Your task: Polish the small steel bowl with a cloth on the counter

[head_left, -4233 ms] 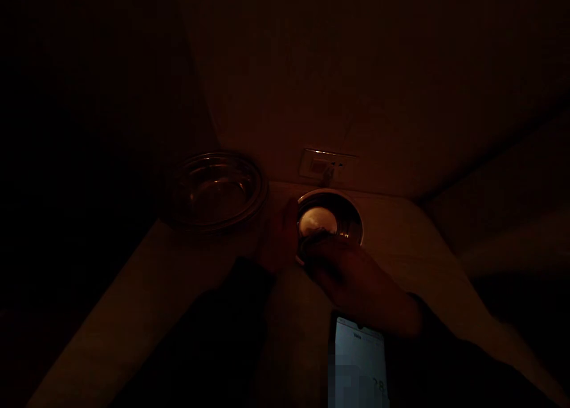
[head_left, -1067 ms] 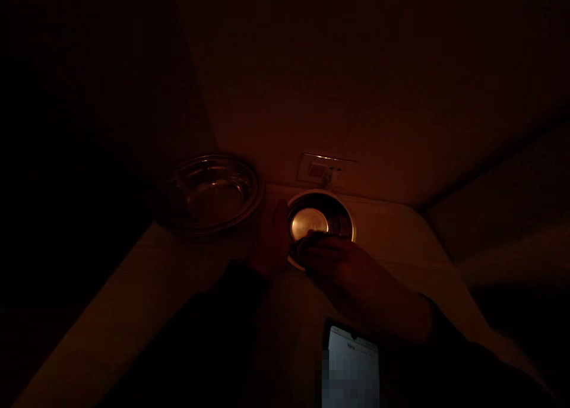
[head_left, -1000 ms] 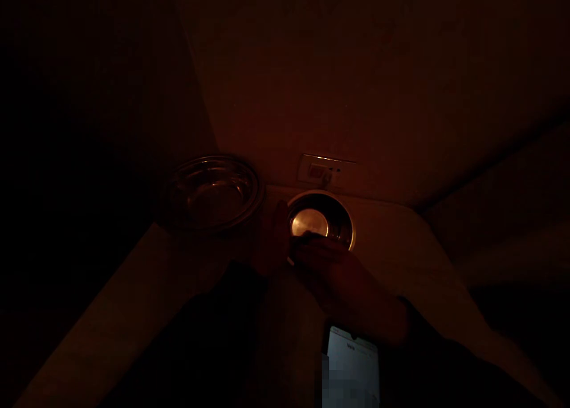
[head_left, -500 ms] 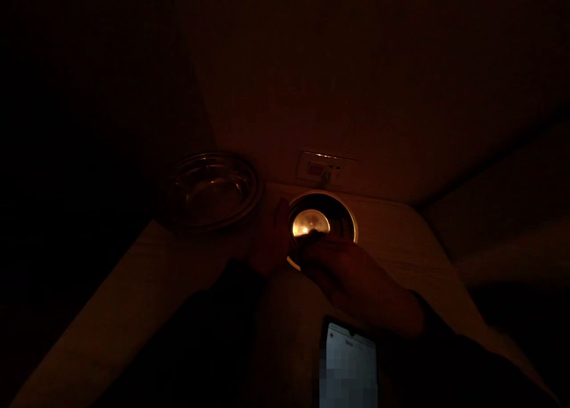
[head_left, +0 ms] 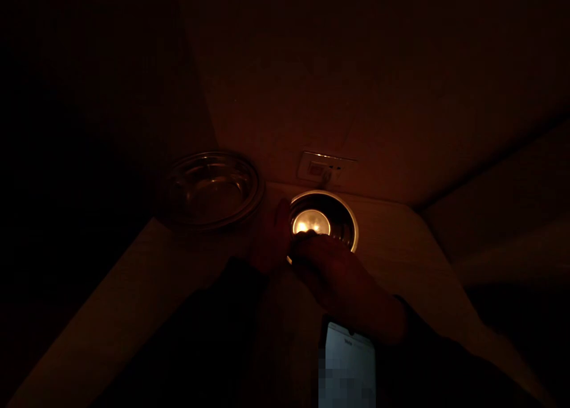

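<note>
In very dim light, a shiny metal bowl (head_left: 354, 224) stands on a wooden surface, its round bottom glowing with reflected light. My left hand (head_left: 271, 239) is at the bowl's left side, thumb along the rim and the other fingers lost in shadow; it seems to grip the bowl there. Over the near rim, my right hand (head_left: 341, 271) reaches in with its fingers bent together. Something dark shows at those fingertips, too shadowed to name. Dark sleeves cover both forearms.
Left of the bowl sits a wider metal basin (head_left: 256, 197). A wall socket plate (head_left: 312, 167) with a switch is just behind. A lit phone (head_left: 351, 360) lies near me, below my right wrist. The wooden tabletop (head_left: 401, 236) meets walls at the back.
My right hand has shifted slightly left, its fingers sliding along the bowl's near side. My left hand, the bowl and the basin stay in place.
</note>
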The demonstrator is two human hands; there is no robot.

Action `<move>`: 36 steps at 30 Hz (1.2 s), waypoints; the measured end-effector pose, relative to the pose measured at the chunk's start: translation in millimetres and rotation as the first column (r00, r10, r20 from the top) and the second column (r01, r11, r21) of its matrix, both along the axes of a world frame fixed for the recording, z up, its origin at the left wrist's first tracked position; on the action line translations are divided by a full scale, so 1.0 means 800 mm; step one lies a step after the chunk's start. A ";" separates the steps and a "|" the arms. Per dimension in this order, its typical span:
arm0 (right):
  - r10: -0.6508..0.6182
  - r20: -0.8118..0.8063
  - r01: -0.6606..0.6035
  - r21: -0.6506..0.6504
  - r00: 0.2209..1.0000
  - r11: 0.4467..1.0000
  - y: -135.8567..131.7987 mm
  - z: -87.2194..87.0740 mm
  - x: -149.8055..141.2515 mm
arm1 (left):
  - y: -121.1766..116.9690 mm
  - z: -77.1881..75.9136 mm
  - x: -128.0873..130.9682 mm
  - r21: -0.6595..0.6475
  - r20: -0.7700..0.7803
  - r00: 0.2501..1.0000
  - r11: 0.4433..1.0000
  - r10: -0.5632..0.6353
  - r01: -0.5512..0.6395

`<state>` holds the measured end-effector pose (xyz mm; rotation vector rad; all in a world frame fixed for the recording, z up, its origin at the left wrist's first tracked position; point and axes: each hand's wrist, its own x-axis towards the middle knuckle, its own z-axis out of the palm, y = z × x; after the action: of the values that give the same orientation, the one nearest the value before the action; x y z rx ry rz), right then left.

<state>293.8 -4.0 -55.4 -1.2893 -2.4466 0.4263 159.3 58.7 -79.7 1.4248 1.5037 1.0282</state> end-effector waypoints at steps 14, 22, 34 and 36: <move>0.029 0.152 -0.046 0.108 0.988 0.993 -0.007 -0.008 0.000 | 0.001 -0.005 -0.001 0.012 -0.029 0.999 1.000 0.029 -0.029; 0.140 0.321 -0.170 0.067 0.937 0.983 0.004 0.006 0.037 | 0.002 -0.003 -0.005 -0.015 -0.040 0.998 0.999 -0.042 0.041; 0.165 0.259 -0.183 0.049 0.952 0.982 0.003 0.003 0.025 | 0.005 -0.004 -0.007 0.015 -0.084 0.995 0.998 -0.062 0.063; 0.169 0.260 -0.191 0.063 0.951 0.979 0.006 0.007 0.033 | 0.006 -0.005 -0.007 0.014 -0.062 0.997 0.999 -0.050 0.051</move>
<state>319.8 1.0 -50.1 -1.1498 -2.7766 0.2047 154.0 63.4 -83.8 1.5102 1.4990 0.9756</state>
